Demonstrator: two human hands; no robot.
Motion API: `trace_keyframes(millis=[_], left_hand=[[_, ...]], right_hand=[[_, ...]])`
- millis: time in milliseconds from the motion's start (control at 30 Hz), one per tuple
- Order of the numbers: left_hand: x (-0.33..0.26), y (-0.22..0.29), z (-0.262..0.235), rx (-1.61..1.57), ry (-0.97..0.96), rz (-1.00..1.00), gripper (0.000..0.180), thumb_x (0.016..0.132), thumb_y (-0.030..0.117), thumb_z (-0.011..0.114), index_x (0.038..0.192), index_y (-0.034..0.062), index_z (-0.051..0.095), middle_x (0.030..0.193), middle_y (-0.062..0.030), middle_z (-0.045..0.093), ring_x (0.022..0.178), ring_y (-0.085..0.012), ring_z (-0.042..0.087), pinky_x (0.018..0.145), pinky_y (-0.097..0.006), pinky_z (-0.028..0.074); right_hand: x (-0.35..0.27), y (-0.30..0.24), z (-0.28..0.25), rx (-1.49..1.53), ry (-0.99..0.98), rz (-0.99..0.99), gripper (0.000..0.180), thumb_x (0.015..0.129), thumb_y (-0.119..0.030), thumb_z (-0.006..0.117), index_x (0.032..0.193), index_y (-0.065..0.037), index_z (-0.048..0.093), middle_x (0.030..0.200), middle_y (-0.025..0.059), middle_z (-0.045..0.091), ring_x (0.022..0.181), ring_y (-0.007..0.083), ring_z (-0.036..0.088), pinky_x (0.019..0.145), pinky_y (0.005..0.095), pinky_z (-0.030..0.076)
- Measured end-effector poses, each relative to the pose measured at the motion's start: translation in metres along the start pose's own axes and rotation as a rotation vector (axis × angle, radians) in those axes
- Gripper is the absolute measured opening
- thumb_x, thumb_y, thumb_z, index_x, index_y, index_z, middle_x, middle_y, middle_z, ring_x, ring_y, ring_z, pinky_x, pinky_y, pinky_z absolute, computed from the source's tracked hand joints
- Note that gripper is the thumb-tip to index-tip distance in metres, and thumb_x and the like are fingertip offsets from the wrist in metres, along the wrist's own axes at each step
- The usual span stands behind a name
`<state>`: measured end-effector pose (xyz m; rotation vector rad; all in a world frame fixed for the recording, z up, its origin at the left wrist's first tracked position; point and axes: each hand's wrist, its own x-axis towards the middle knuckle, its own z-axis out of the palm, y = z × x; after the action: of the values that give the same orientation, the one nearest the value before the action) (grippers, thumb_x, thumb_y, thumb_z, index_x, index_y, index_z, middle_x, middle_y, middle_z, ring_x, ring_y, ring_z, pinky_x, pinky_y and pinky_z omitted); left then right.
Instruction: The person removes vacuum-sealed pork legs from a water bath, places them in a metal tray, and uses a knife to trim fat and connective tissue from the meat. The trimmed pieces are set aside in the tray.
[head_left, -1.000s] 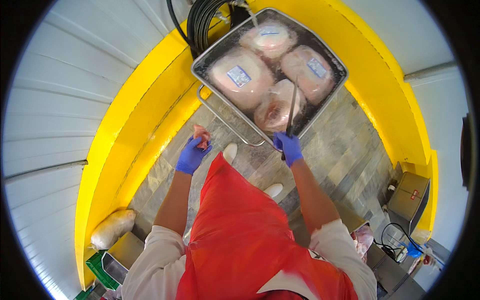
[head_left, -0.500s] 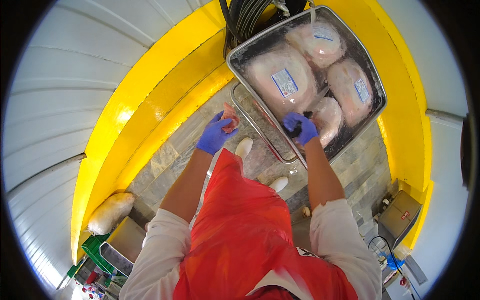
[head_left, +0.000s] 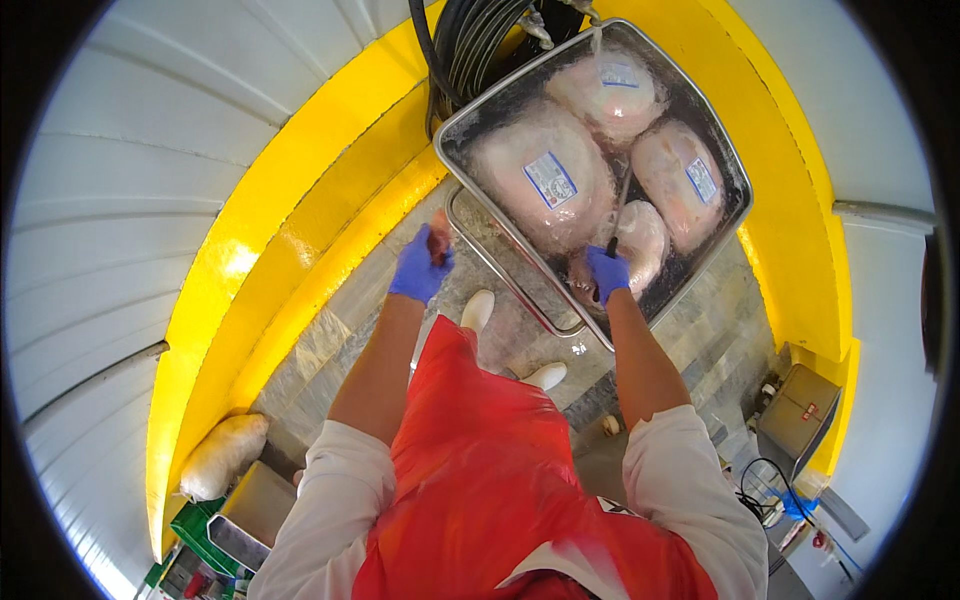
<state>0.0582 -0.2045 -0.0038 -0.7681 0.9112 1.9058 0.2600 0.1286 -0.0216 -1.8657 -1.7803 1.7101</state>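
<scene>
A chunk of raw meat (head_left: pixel 439 238) is in my left hand (head_left: pixel 420 268), blue-gloved, its fingers closed round the meat beside the tub's handle. My right hand (head_left: pixel 607 272), gloved the same, grips the black handle of a knife (head_left: pixel 621 205) over the near side of the steel tub (head_left: pixel 490 190). The narrow blade points away from me, between the packs. In the tub's water lie a large wrapped pack (head_left: pixel 548 170) with a white-and-blue label, a far pack (head_left: pixel 608 95), a right pack (head_left: pixel 680 175) and a smaller pale piece (head_left: pixel 642 240) next to my right hand.
Water runs from a tap (head_left: pixel 596 18) into the tub's far corner. A coiled black hose (head_left: pixel 480 50) hangs beside it. A yellow ledge (head_left: pixel 290 230) curves along the white wall. A white sack (head_left: pixel 225 455) sits lower left; a grey case (head_left: pixel 798 410) stands lower right.
My left hand has moved slightly left with the meat, its wrist turned. The knife in my right hand has swung more upright. The tub has shifted a little left in view.
</scene>
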Motion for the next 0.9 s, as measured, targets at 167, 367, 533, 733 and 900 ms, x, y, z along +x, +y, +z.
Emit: trace_keyframes(millis=[167, 367, 533, 733, 900], left_hand=[[-0.001, -0.004, -0.014, 0.031, -0.036, 0.102, 0.018, 0.102, 0.033, 0.066, 0.100, 0.0149, 0.066, 0.085, -0.0006, 0.064, 0.079, -0.0144, 0.060, 0.072, -0.032, 0.051], [0.006, -0.034, 0.052, 0.141, -0.426, -0.180, 0.010, 0.103, 0.014, 0.060, 0.112, 0.0083, 0.062, 0.080, 0.0013, 0.055, 0.074, -0.0106, 0.051, 0.076, -0.026, 0.046], [-0.030, -0.037, 0.113, 0.358, -0.520, -0.046, 0.009, 0.104, 0.019, 0.062, 0.104, 0.0106, 0.061, 0.076, 0.0032, 0.048, 0.069, -0.0088, 0.046, 0.071, -0.022, 0.041], [-0.059, -0.041, 0.139, 0.931, -0.491, -0.083, 0.009, 0.103, 0.019, 0.062, 0.095, 0.0145, 0.063, 0.069, 0.0062, 0.046, 0.056, -0.0067, 0.040, 0.051, -0.022, 0.031], [-0.074, -0.107, 0.196, 1.027, -0.249, 0.081, 0.020, 0.102, 0.034, 0.064, 0.089, 0.0201, 0.064, 0.060, 0.0091, 0.038, 0.050, -0.0047, 0.033, 0.048, -0.022, 0.026]], right_hand=[[0.007, -0.002, 0.009, 0.605, -0.603, 0.299, 0.015, 0.098, -0.019, 0.063, 0.085, -0.012, 0.066, 0.076, 0.0007, 0.063, 0.069, 0.0144, 0.061, 0.063, 0.0308, 0.051], [-0.149, -0.085, 0.055, 0.475, -0.857, -0.343, 0.023, 0.090, -0.017, 0.073, 0.101, 0.003, 0.076, 0.097, 0.0084, 0.077, 0.089, 0.0173, 0.071, 0.082, 0.0350, 0.056], [-0.223, -0.083, -0.067, -0.215, -0.158, -0.409, 0.027, 0.092, -0.030, 0.063, 0.096, -0.006, 0.074, 0.100, 0.0289, 0.071, 0.093, 0.0460, 0.069, 0.078, 0.0495, 0.055], [-0.322, 0.106, -0.292, -0.408, 0.237, -0.088, 0.029, 0.084, -0.019, 0.063, 0.110, -0.020, 0.076, 0.102, 0.0194, 0.074, 0.096, 0.0408, 0.072, 0.081, 0.0499, 0.057], [-0.466, 0.300, -0.391, -0.307, 0.484, 0.295, 0.050, 0.086, -0.011, 0.055, 0.130, -0.029, 0.069, 0.118, 0.0169, 0.072, 0.105, 0.0396, 0.070, 0.088, 0.0478, 0.058]])
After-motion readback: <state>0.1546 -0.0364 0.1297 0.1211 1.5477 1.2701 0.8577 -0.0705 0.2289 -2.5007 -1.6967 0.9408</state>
